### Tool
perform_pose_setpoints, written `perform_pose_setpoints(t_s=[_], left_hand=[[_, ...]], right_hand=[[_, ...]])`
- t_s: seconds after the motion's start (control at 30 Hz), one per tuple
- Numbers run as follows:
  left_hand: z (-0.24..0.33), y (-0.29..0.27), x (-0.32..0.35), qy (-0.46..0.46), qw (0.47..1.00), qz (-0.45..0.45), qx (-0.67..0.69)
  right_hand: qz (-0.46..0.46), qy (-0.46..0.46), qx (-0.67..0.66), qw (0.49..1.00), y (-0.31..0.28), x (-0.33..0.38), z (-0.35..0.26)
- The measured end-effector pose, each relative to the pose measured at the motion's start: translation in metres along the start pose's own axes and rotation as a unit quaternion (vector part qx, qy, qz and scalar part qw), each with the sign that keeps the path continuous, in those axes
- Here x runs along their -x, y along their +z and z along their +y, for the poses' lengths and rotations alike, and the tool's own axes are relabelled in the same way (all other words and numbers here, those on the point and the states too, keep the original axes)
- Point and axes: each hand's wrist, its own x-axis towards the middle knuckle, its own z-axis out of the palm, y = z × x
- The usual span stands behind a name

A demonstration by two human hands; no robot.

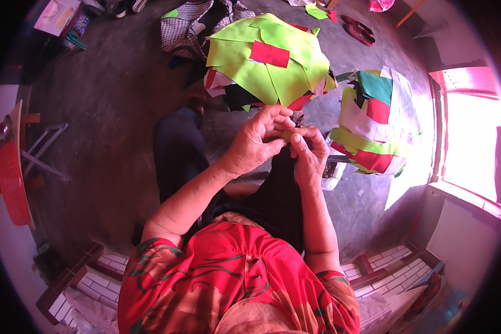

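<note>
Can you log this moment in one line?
left hand and right hand: fingertips close together; anything between: unclear; green cloth heap: just beyond; mixed cloth heap: at right

Left hand and right hand pretty much together, maybe pinching some tiny greenish bit; lime cloth heap far side, patchwork heap right.

Left hand close beside right hand, both half-curled
</note>
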Motion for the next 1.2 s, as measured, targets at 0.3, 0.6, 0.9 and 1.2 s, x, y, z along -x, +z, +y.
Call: perform_pose_setpoints(t_s=[0.3,0.6,0.9,1.2], left_hand=[[0.039,-0.052,-0.012,0.063,0.985,0.071,0.141],[0.086,-0.088,-0.048,0.159,0.945,0.141,0.248],[0.122,-0.101,-0.086,0.229,0.945,0.119,0.202],[0.132,-0.108,-0.083,0.267,0.939,0.094,0.196]], right_hand=[[-0.103,0.156,0.09,0.978,0.029,-0.034,-0.008],[-0.309,-0.03,0.349,0.884,0.115,-0.095,0.058],[-0.422,-0.101,0.427,0.794,0.128,-0.082,0.094],[-0.459,-0.047,0.492,0.738,0.134,-0.048,0.104]])
